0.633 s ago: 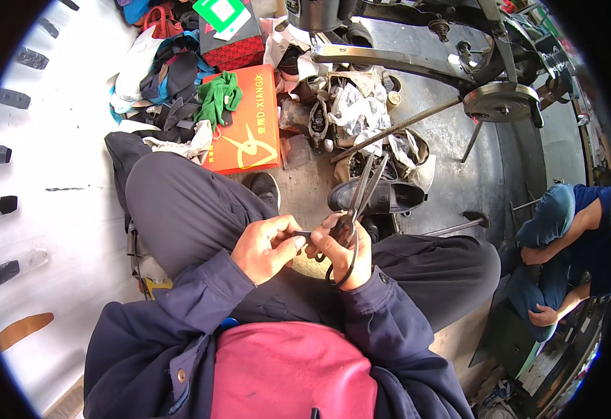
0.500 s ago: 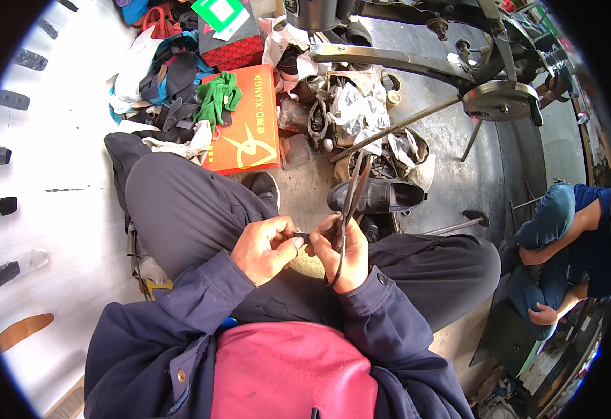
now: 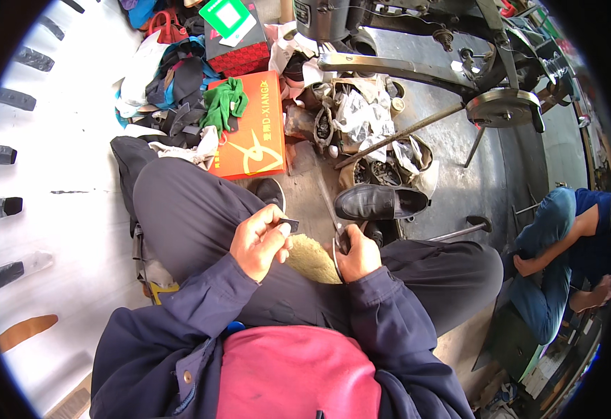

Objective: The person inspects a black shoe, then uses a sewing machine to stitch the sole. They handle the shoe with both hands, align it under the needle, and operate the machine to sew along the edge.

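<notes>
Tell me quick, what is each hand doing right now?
Left hand: fingers pinch a small dark piece.
Right hand: closed around the scissors.

Orange flat box, rectangular, lies on the floor just beyond the person's left knee; yellow logo and yellow lettering on its lid, a green glove draped over its top left corner. Behind it, touching its far edge, a dark red box with a patterned side. On top of that, a green square card with a white border and white centre, tilted. Crumpled white plastic bags right of the orange box, among dark parts. No screens or signs visible.
</notes>
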`<state>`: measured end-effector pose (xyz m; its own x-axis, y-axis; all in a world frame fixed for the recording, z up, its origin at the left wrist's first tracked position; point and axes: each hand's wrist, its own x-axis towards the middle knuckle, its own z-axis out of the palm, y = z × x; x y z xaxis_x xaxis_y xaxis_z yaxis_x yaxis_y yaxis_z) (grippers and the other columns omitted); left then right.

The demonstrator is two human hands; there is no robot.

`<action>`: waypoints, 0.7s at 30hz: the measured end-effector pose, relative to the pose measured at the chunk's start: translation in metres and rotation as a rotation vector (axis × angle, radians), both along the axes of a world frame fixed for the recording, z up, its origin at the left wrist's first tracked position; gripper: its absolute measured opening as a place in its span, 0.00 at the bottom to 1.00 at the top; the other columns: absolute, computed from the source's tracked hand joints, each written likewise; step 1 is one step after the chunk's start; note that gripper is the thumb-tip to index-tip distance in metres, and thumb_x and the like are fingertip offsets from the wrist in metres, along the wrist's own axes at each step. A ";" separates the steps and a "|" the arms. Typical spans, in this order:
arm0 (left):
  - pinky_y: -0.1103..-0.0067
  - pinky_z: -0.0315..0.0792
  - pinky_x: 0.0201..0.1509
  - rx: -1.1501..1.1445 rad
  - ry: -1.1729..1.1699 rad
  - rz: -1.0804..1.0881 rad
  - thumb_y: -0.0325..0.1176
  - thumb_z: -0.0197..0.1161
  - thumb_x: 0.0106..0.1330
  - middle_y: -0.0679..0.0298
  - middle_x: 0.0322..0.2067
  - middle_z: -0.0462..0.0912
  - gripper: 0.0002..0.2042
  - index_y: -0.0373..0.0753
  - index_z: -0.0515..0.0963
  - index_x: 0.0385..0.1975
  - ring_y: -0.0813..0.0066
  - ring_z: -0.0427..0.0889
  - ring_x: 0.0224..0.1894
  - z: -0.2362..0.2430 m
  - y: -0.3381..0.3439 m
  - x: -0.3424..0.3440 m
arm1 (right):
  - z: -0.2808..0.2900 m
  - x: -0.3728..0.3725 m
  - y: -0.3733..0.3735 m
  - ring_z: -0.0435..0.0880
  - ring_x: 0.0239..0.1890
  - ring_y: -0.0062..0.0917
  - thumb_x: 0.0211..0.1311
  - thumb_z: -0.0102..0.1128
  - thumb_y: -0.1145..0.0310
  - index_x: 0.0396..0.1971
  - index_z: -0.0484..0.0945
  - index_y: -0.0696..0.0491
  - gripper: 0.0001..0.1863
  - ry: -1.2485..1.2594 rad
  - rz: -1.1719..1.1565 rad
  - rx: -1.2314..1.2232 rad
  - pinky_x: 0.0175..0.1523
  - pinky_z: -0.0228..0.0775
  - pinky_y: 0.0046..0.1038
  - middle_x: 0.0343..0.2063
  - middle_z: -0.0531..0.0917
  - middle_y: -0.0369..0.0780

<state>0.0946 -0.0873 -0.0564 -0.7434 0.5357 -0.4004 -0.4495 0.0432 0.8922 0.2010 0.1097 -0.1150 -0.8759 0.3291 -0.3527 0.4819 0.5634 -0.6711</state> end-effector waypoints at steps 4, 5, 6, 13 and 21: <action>0.84 0.71 0.30 0.023 -0.074 0.009 0.29 0.54 0.76 0.67 0.26 0.79 0.05 0.38 0.72 0.36 0.84 0.75 0.23 -0.004 -0.003 -0.003 | 0.008 0.000 0.000 0.82 0.33 0.24 0.63 0.75 0.59 0.44 0.76 0.58 0.21 0.021 -0.028 -0.325 0.41 0.75 0.30 0.32 0.85 0.42; 0.84 0.71 0.30 0.032 -0.060 0.002 0.29 0.54 0.76 0.67 0.26 0.79 0.05 0.38 0.72 0.36 0.84 0.75 0.23 -0.004 -0.004 -0.004 | 0.012 0.000 -0.001 0.78 0.34 0.20 0.68 0.72 0.58 0.47 0.76 0.58 0.21 0.098 -0.045 -0.514 0.40 0.72 0.26 0.33 0.82 0.37; 0.84 0.71 0.30 0.036 -0.049 -0.008 0.29 0.54 0.76 0.67 0.26 0.79 0.05 0.37 0.73 0.36 0.84 0.76 0.23 -0.004 -0.004 -0.004 | 0.017 -0.001 -0.001 0.77 0.33 0.18 0.68 0.71 0.57 0.47 0.76 0.58 0.21 0.140 -0.029 -0.653 0.39 0.70 0.25 0.32 0.81 0.35; 0.83 0.76 0.34 0.064 -0.134 0.035 0.27 0.55 0.76 0.67 0.28 0.80 0.03 0.37 0.74 0.37 0.81 0.81 0.27 -0.002 0.002 -0.005 | 0.044 -0.003 -0.017 0.72 0.26 0.13 0.69 0.62 0.36 0.48 0.75 0.54 0.32 0.115 0.064 -1.109 0.33 0.65 0.18 0.28 0.75 0.31; 0.79 0.81 0.39 0.100 -0.113 0.012 0.26 0.55 0.75 0.65 0.32 0.83 0.03 0.36 0.74 0.37 0.79 0.84 0.32 -0.001 0.006 -0.005 | 0.049 -0.007 -0.024 0.70 0.26 0.12 0.67 0.62 0.34 0.62 0.74 0.58 0.41 0.138 0.096 -1.038 0.31 0.63 0.18 0.28 0.75 0.30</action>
<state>0.0895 -0.0817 -0.0573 -0.7034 0.5685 -0.4268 -0.5470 -0.0494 0.8357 0.1940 0.0862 -0.0658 -0.9365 -0.1506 -0.3165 0.3479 -0.2877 -0.8923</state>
